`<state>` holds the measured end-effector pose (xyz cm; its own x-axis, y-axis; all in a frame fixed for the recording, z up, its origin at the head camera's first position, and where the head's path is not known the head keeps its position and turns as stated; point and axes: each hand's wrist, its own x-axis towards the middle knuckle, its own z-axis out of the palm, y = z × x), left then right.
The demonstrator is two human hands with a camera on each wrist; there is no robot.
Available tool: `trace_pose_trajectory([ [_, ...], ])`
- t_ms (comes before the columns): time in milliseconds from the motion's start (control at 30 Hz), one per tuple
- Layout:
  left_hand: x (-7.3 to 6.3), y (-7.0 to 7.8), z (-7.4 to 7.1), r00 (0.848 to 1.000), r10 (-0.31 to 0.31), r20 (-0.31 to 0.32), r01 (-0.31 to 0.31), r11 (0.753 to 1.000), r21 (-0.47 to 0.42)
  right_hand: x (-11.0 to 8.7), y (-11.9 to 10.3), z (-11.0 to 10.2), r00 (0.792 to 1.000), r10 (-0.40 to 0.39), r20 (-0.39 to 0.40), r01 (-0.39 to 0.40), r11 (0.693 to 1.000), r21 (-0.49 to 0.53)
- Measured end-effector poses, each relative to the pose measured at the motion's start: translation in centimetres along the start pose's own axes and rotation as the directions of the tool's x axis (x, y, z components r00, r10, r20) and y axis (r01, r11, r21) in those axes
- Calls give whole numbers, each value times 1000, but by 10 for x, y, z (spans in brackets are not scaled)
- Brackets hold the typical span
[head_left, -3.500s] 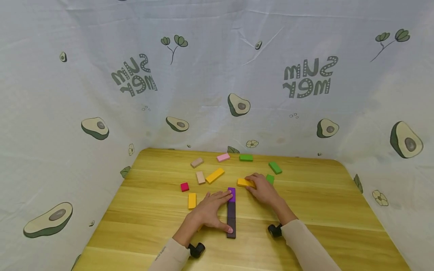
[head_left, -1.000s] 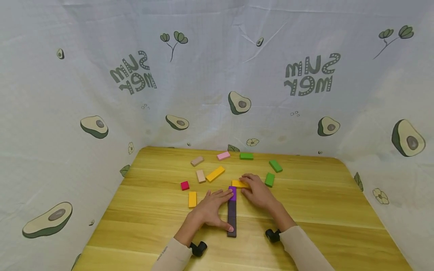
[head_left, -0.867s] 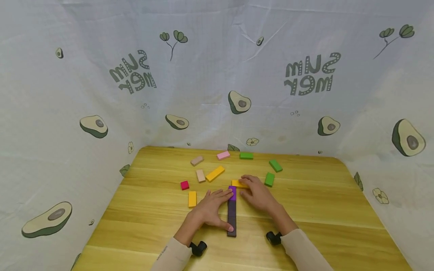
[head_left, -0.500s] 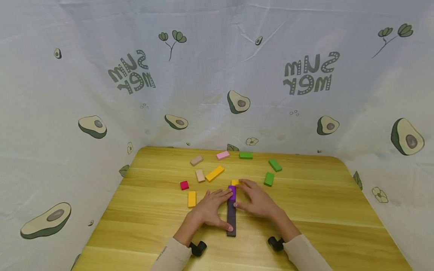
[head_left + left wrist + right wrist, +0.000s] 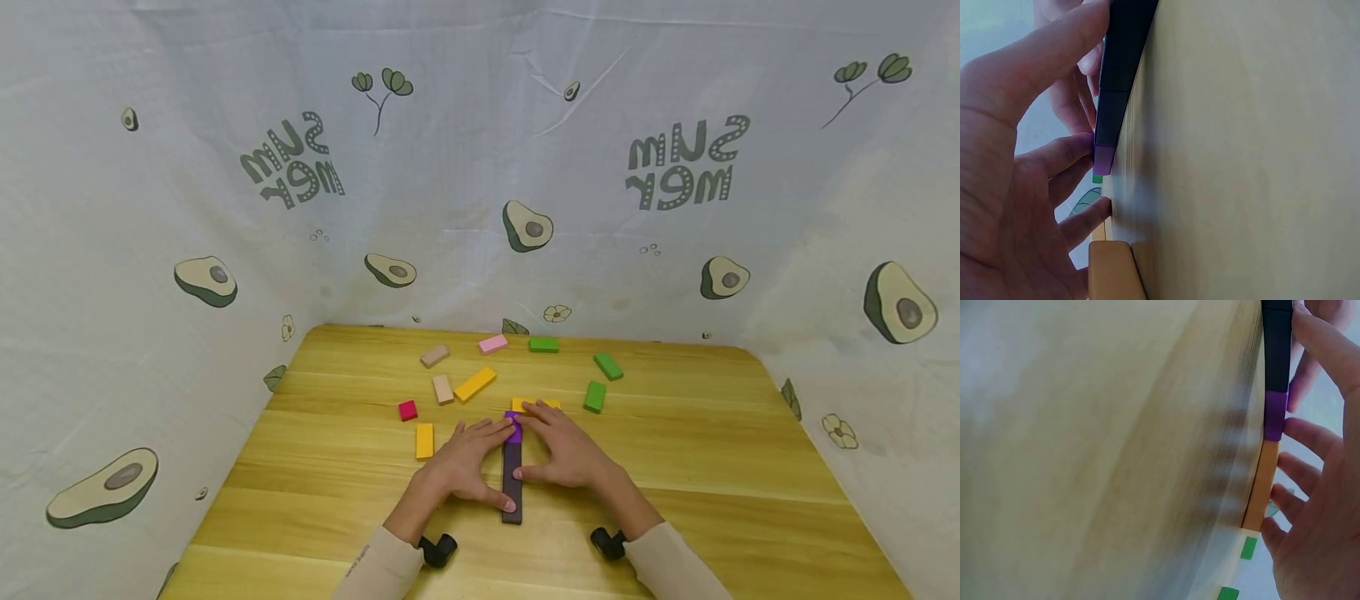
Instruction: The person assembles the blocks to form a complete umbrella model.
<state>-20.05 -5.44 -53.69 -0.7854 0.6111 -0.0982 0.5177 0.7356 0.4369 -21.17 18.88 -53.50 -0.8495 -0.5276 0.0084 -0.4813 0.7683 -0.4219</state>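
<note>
In the head view, a straight row runs away from the person: two dark blocks (image 5: 512, 461) with a purple block (image 5: 513, 434) at the far end. A yellow block (image 5: 549, 404) lies crosswise against that far end, reaching right. My left hand (image 5: 467, 468) spans the row from the left, fingertips on the purple block and thumb on the nearest dark one. My right hand (image 5: 567, 451) is spread over it from the right. Its thumb touches the dark blocks, one finger the purple block (image 5: 1275, 415), and other fingertips the yellow block (image 5: 1262, 484).
Loose blocks lie around: red (image 5: 407, 410), yellow (image 5: 424, 442), another yellow (image 5: 476, 384), beige (image 5: 442, 389), brownish (image 5: 435, 356), pink (image 5: 492, 344) and several green (image 5: 595, 397). An orange-yellow block (image 5: 1113, 269) stands close below the left hand. A printed curtain (image 5: 457, 167) surrounds the wooden table (image 5: 735, 467).
The yellow block has slid left to the purple block's end under my right hand. That hand has since released it and moved nearer, onto the row. My left hand stays put.
</note>
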Motion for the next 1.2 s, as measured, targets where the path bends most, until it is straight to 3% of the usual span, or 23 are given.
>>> trace_pose_trajectory([
  [667, 0, 3, -2, 1000, 2, 2, -2, 1000, 22, 0, -3, -2, 999, 27, 31, -28, 999, 35],
  [1200, -1, 2, -1, 1000, 12, 6, -12, 1000, 26, -1, -2, -2, 1000, 10, 25, -10, 1000, 3],
])
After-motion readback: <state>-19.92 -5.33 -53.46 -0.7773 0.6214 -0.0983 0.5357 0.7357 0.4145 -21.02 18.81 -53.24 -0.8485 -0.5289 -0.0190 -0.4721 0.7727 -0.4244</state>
